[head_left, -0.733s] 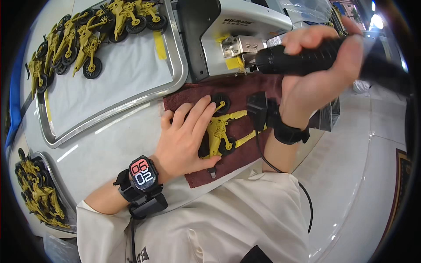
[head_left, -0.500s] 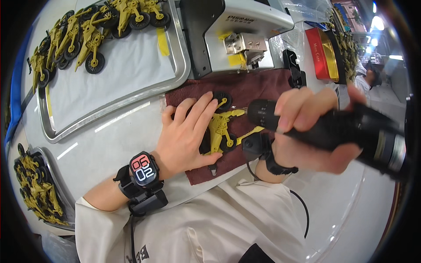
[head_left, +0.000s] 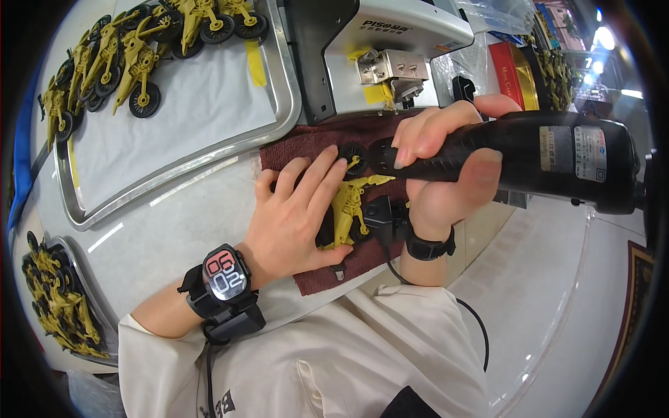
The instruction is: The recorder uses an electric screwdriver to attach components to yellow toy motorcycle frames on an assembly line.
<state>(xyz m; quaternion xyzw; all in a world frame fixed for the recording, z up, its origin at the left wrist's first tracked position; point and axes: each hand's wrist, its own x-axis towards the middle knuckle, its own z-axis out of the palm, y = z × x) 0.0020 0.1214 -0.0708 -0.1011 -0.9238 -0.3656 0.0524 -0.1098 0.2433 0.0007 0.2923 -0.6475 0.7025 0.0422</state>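
Note:
A yellow-and-black toy motorcycle (head_left: 345, 209) lies on a maroon cloth (head_left: 317, 281) in front of me. My left hand (head_left: 293, 212) spreads over its left part, with the fingertips near the far black wheel (head_left: 353, 159) and the thumb at its near side, holding it down. My right hand (head_left: 446, 150) is wrapped around a thick black electric screwdriver (head_left: 533, 157), tilted nearly level. Its nose is beside the far wheel, just above the toy's right end. The driver's tip is hidden, so I cannot tell whether it touches the toy.
Behind the cloth stands a grey-and-black machine (head_left: 418, 35) with a metal bracket (head_left: 394, 68). A metal tray (head_left: 291, 76) at the far left bears several similar toys. Another tray (head_left: 104, 327) of toys sits at the near left. A red box (head_left: 503, 70) stands far right.
My right hand has brought the screwdriver left and up in the picture, its nose now closer to the far wheel and its body more level. My left hand stays on the toy.

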